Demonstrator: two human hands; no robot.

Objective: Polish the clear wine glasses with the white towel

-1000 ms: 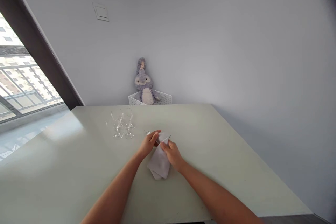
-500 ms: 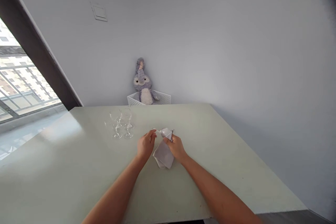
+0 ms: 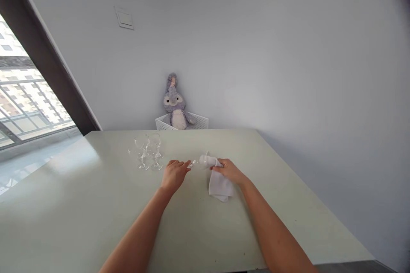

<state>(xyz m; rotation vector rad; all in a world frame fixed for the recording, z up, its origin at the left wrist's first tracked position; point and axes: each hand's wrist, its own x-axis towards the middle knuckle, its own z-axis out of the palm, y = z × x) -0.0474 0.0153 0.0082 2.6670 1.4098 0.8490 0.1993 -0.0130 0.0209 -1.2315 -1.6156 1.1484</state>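
Note:
My left hand [image 3: 176, 174] pinches the foot end of a clear stemmed wine glass [image 3: 203, 162], which lies sideways in the air with its bowl toward the right. My right hand [image 3: 229, 171] is closed on a white cloth [image 3: 221, 185]. Part of the cloth covers the rim side of the bowl, and the rest hangs down below my right fingers. Off to the left of my hands, several more clear stemmed glasses [image 3: 156, 163] stand upright in a close group.
Both arms reach over a pale green table [image 3: 198, 230]. Behind its far edge, a white perforated basket [image 3: 200, 123] holds a grey plush toy [image 3: 178, 118] against the wall. A dark-framed window [image 3: 48, 47] is at the left.
My right hand has moved right with the cloth, uncovering more of the glass bowl. My left hand has turned and shifted slightly left, and the glass now points more to the right.

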